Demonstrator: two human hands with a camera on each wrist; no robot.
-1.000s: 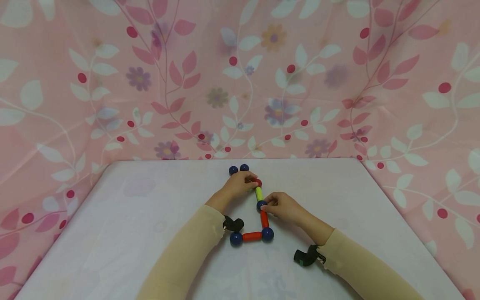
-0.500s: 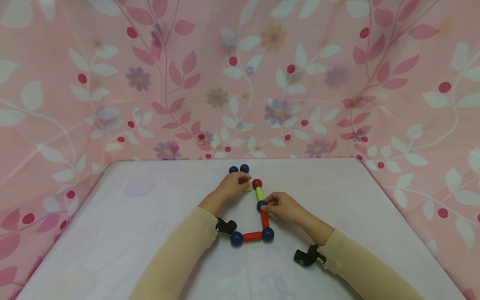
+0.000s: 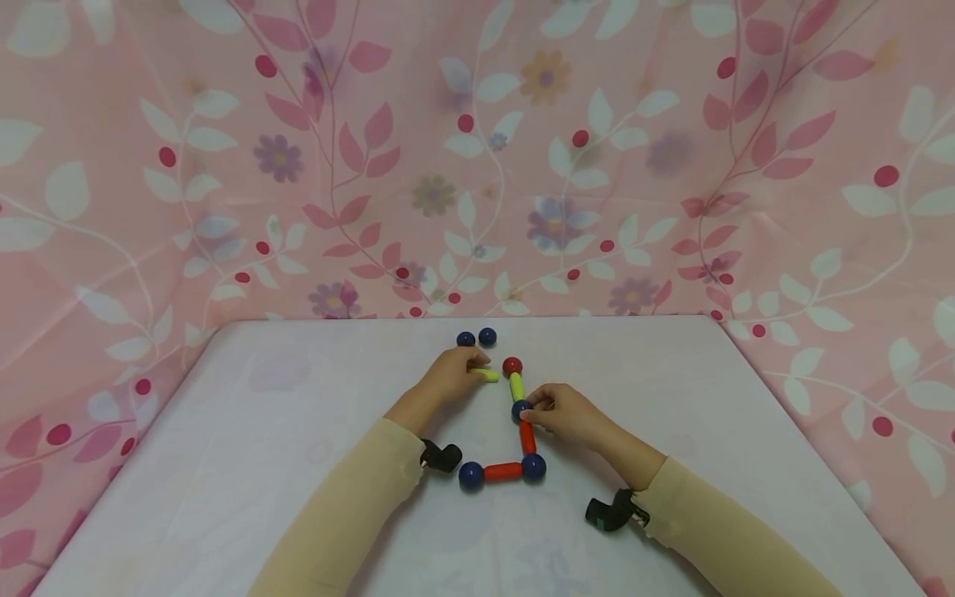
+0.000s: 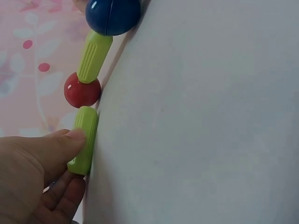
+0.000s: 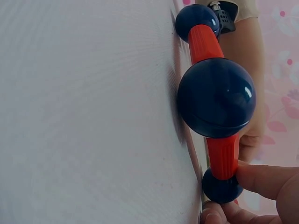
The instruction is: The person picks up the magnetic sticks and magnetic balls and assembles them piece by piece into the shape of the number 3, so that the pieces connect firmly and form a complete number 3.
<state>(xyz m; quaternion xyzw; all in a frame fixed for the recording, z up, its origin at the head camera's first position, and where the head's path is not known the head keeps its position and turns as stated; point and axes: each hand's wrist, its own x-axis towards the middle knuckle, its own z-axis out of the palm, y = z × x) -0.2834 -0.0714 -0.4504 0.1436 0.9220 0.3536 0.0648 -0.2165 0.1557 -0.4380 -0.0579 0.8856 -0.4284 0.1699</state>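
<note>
My left hand (image 3: 450,377) pinches a loose yellow-green rod (image 4: 85,140) between thumb and fingers. The rod's far end points at a red ball (image 3: 512,366), with a small gap between them in the head view. From the red ball a chain runs toward me: another yellow-green rod (image 3: 517,386), a blue ball (image 3: 519,410), a red rod (image 3: 528,439), a corner blue ball (image 5: 216,98), a second red rod (image 3: 503,472) and an end blue ball (image 3: 472,476). My right hand (image 3: 569,413) holds the blue ball between the yellow-green and red rods, thumb on its near side.
Two loose blue balls, one (image 3: 487,336) beside the other (image 3: 466,339), lie just beyond my left hand. A white cloth covers the table (image 3: 656,365). A pink floral curtain (image 3: 477,166) hangs behind it. Each wrist wears a black camera.
My left hand has drawn back leftward from the red ball, and the yellow-green rod in its fingers has come into view. My right hand and the chain stay in place.
</note>
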